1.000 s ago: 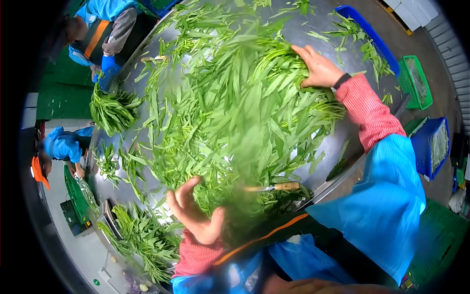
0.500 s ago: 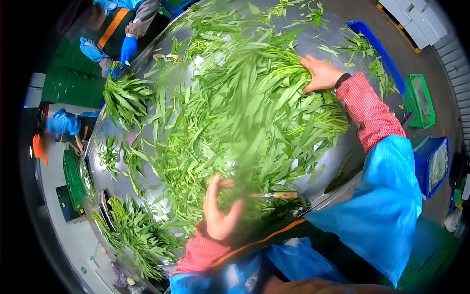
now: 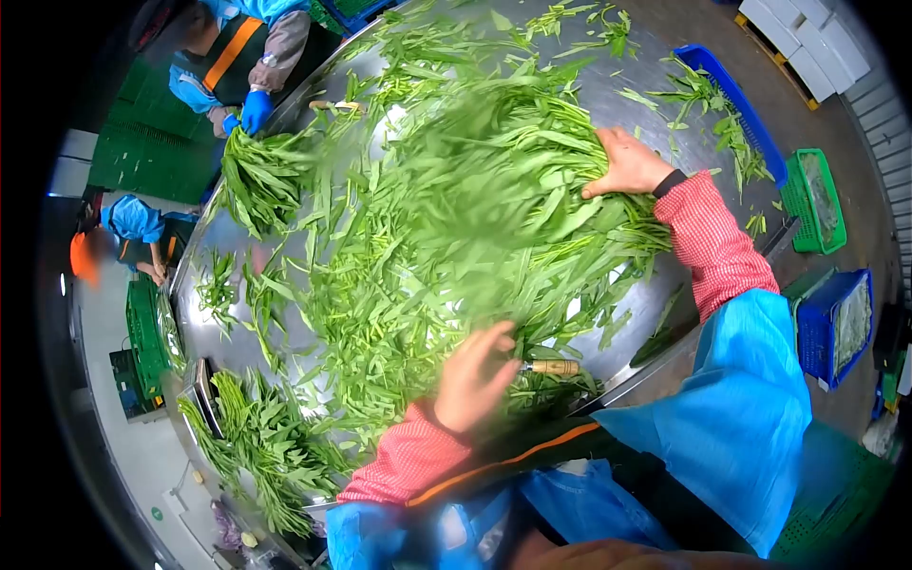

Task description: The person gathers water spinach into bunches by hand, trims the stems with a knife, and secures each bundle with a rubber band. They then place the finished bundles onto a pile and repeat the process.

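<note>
A heap of long-leaved green vegetables, looking like water spinach [image 3: 380, 285], covers the metal table. My right hand [image 3: 627, 163] is closed around the stem end of a bunch of greens [image 3: 546, 142], whose leaves spread leftward and are smeared by motion. Low in the view, my left hand [image 3: 470, 380] is open beside the heap's near edge, fingers and thumb apart and nothing in it. Just right of it lies a wooden-handled knife [image 3: 554, 367], its blade mostly hidden behind the fingers.
At upper left a co-worker's blue-gloved hand [image 3: 256, 111] holds another bunch [image 3: 266, 176]. A second person [image 3: 133, 223] is farther left. A bundle of greens [image 3: 275, 446] lies at lower left. Blue basket [image 3: 750, 119], green basket [image 3: 819, 204] and blue crate [image 3: 836, 328] stand right.
My left hand has moved right and slightly up, toward the knife. The bunch in my right hand has swung, its leaves lifting, while that hand shifted slightly down. The co-worker's bunch moved right.
</note>
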Demonstrator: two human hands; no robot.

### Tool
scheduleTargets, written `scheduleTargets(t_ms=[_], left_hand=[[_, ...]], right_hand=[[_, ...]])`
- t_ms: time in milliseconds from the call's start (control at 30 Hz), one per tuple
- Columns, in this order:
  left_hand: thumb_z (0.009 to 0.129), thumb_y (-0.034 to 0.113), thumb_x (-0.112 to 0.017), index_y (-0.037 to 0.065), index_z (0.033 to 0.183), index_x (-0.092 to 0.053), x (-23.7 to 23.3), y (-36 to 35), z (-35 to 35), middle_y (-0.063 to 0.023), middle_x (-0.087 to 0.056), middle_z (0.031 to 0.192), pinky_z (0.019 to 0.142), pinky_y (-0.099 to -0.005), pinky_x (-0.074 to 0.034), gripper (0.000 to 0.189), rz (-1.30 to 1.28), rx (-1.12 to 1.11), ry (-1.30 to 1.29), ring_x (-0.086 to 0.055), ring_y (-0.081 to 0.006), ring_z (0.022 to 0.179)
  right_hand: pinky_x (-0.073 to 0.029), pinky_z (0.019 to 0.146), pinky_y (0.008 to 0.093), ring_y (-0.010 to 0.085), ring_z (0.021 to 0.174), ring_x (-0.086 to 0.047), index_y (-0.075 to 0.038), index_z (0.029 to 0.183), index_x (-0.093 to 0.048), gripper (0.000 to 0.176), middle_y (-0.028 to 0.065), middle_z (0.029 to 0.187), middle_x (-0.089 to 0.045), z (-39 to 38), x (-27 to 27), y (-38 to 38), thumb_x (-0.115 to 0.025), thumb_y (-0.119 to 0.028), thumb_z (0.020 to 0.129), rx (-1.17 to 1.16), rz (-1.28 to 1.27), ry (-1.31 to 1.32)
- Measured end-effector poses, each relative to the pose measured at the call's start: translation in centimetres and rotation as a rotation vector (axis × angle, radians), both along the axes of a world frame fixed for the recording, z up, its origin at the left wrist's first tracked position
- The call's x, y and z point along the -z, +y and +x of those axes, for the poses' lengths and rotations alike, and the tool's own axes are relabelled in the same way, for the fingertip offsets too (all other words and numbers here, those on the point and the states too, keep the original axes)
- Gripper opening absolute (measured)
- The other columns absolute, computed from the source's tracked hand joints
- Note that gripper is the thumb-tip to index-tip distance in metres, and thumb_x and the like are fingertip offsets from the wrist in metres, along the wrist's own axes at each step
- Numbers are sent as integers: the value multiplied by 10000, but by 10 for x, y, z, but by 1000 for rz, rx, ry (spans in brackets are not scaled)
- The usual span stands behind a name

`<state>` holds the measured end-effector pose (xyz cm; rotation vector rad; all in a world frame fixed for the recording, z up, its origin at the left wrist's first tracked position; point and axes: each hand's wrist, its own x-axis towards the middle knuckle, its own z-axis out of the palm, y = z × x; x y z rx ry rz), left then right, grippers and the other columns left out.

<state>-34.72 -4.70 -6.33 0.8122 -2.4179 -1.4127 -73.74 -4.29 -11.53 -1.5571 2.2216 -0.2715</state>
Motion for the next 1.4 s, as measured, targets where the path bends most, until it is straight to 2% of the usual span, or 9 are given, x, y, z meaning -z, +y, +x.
scheduleTargets(t_ms=[133, 267, 433, 600, 633, 867, 1033, 1100, 1400], left_hand=[[763, -2, -685, 22, 1228, -531, 18, 4, -4, -63, -625, 925, 796, -285, -478, 491, 126, 64, -2, -604, -180, 877], [833, 67, -664, 46, 1304, -472, 29, -5, -24, -44, -602, 1089, 882, -296, -474, 509, 800, 118, 64, -589, -159, 970], [909, 359, -587, 38, 1367, -391, 42, -14, -81, -91, -572, 1141, 957, -344, -427, 592, 1183, 108, 502, -520, -174, 1121], [767, 747, -477, 82, 1430, -308, 112, -24, -96, -136, -317, 1476, 1131, -474, -210, 954, 1654, 21, 478, -307, -278, 1357], [789, 727, -487, 99, 1441, -297, 114, -22, -91, -127, -308, 1481, 1130, -484, -208, 925, 1738, -52, 520, -306, -301, 1355], [853, 641, -462, 127, 1423, -332, 130, -22, -49, -148, -330, 1454, 1076, -523, -294, 779, 1638, -405, 412, -347, -351, 1313], [951, 455, -411, 82, 1306, -469, 83, -21, -58, -120, -557, 1236, 893, -383, -495, 518, 1602, -471, 427, -567, -241, 1086], [945, 496, -402, 82, 1329, -446, 84, -29, -53, -126, -532, 1266, 946, -411, -456, 567, 1526, -475, 325, -534, -263, 1140], [903, 672, -287, 145, 1479, -219, 39, -10, 42, -147, -258, 1508, 1132, -464, -224, 783, 1177, -363, 591, -277, -322, 1374]], right_hand=[[-463, 894, 417, 383, 1053, -560, -6, 1261, -425, 744, 261, 1113, -559, -2, -1, 0, -731, -344, 674, -1, -208, -38], [-490, 719, 440, 352, 872, -610, -59, 1080, -494, 466, 174, 964, -610, 16, -61, 0, -656, -248, 686, 58, -385, 136], [-504, 692, 425, 336, 833, -608, -44, 1128, -496, 543, 149, 935, -592, 85, -114, 15, -689, -226, 654, 34, -544, 396], [-446, 633, 396, 294, 750, -555, -2, 1191, -488, 671, 138, 914, -534, 184, -46, 50, -734, -291, 638, 15, -529, 396], [-420, 644, 336, 216, 761, -560, -35, 1177, -505, 536, 76, 866, -534, 206, -37, 54, -629, -280, 716, 72, -532, 342], [-425, 791, 369, 282, 910, -538, 8, 1251, -484, 727, 140, 1025, -521, 213, -40, 77, -707, -430, 715, 92, -560, 213], [-461, 844, 404, 365, 940, -561, 42, 1307, -422, 780, 225, 1043, -560, 175, -26, 56, -661, -484, 782, 237, -440, -73], [-493, 790, 392, 344, 882, -583, 67, 1332, -372, 931, 224, 940, -565, 200, -43, 57, -675, -570, 725, 128, -158, -190], [-459, 794, 414, 382, 936, -555, 45, 1397, -260, 970, 282, 1119, -479, 307, -31, 55, -776, -300, 652, -230, -503, -57]])
